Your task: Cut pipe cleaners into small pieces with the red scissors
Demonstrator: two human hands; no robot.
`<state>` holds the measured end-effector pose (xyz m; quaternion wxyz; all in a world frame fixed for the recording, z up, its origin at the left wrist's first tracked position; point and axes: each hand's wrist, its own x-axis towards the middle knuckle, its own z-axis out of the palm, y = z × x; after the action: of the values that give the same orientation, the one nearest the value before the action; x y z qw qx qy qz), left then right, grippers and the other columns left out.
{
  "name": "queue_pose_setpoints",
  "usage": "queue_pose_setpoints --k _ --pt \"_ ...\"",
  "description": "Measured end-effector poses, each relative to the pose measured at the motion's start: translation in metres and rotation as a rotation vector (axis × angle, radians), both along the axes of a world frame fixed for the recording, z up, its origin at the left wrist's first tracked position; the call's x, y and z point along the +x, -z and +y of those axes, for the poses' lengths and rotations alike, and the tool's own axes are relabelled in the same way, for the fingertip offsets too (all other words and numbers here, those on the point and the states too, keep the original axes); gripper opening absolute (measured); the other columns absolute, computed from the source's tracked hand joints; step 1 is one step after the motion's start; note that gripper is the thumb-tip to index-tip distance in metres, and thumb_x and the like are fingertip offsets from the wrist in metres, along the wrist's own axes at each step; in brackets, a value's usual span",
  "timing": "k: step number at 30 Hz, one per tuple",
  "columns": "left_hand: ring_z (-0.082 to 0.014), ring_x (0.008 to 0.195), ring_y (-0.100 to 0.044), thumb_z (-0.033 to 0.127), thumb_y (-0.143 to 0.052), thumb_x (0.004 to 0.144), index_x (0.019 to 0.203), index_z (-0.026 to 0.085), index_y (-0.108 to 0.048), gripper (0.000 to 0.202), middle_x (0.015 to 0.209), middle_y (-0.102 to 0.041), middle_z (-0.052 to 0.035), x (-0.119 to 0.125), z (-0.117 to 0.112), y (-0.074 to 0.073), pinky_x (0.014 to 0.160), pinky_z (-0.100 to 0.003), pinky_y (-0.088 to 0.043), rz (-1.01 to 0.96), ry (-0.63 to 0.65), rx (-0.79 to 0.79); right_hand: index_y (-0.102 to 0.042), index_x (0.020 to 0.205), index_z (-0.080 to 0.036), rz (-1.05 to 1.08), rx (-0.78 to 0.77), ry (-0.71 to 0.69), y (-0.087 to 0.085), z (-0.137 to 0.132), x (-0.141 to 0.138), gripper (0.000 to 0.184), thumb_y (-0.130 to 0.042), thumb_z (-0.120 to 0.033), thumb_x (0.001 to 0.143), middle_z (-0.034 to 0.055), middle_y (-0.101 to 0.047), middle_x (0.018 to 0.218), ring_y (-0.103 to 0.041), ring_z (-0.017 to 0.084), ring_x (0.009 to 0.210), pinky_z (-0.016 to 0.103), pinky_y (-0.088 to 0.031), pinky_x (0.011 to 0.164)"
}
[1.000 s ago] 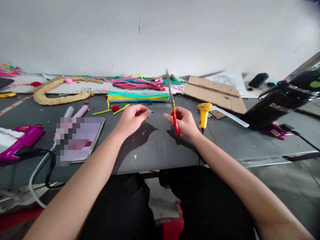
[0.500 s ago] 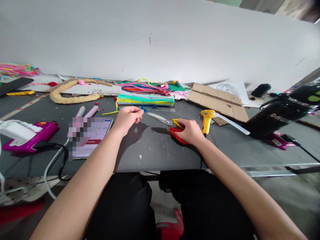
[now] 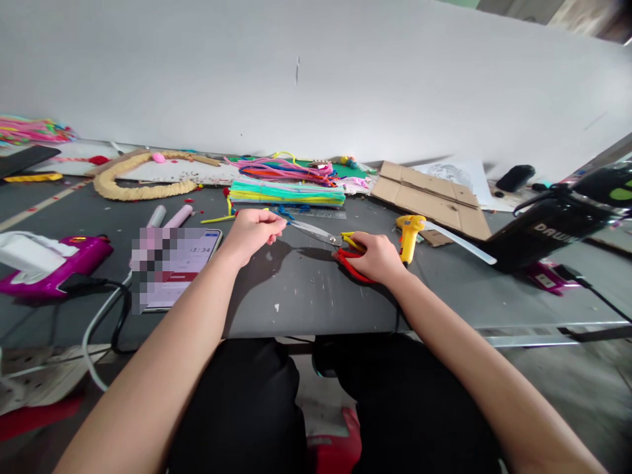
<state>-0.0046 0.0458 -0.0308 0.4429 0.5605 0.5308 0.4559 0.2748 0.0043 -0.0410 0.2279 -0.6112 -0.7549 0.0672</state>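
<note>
Right hand (image 3: 376, 258) has its grip curled round scissors (image 3: 334, 239) over worktop (image 3: 316, 306), blade tips right by left hand (image 3: 257, 233), whose grip is pressed together, can't tell on what, so a slip or early squeeze could nick a finger.
</note>
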Motion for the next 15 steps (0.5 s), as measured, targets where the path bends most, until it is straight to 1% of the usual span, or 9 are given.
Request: queue_pose_setpoints --k 3,7,11,15 --pt "-0.0088 0.05 -0.049 0.03 -0.076 0.067 0.07 0.013 -0.071 0.018 0.065 -0.065 -0.0044 0.0003 -0.0001 0.0001 0.052 -0.026 -0.038 0.007 0.008 0.003 -0.073 0.089 -0.025 0.004 -0.012 -0.003 0.0005 0.001 0.0007 0.045 -0.066 -0.066 0.073 0.0035 -0.071 0.079 -0.059 0.019 0.071 0.028 -0.031 0.058" --pt "-0.0091 0.05 -0.049 0.031 -0.077 0.067 0.071 0.014 -0.072 0.018 0.066 -0.065 -0.0044 0.0006 -0.001 -0.0008 0.053 -0.026 -0.038 0.018 0.016 0.003 -0.073 0.087 -0.024 -0.007 -0.018 0.002 0.0009 0.0018 0.0012 0.044 -0.065 -0.065 0.074 0.0038 -0.07 0.075 -0.058 0.019 0.069 0.029 -0.031 0.058" --pt "-0.0095 0.051 -0.049 0.032 -0.077 0.067 0.072 0.014 -0.072 0.019 0.066 -0.065 -0.0045 0.0011 -0.0018 -0.0018 0.053 -0.026 -0.038 0.029 0.015 0.006 -0.074 0.09 -0.025 -0.007 -0.013 -0.005 0.0025 0.0028 0.0019 0.043 -0.065 -0.064 0.074 0.0033 -0.069 0.074 -0.058 0.019 0.07 0.028 -0.033 0.059" --pt "-0.0096 0.05 -0.05 0.032 -0.076 0.067 0.073 0.014 -0.073 0.019 0.066 -0.066 -0.0047 0.0011 -0.0019 -0.0012 0.053 -0.026 -0.039 0.034 0.024 0.007 -0.073 0.084 -0.024 -0.022 -0.015 0.001 0.0024 0.0029 0.0017 0.043 -0.064 -0.065 0.074 0.0034 -0.068 0.073 -0.057 0.019 0.068 0.028 -0.031 0.057"
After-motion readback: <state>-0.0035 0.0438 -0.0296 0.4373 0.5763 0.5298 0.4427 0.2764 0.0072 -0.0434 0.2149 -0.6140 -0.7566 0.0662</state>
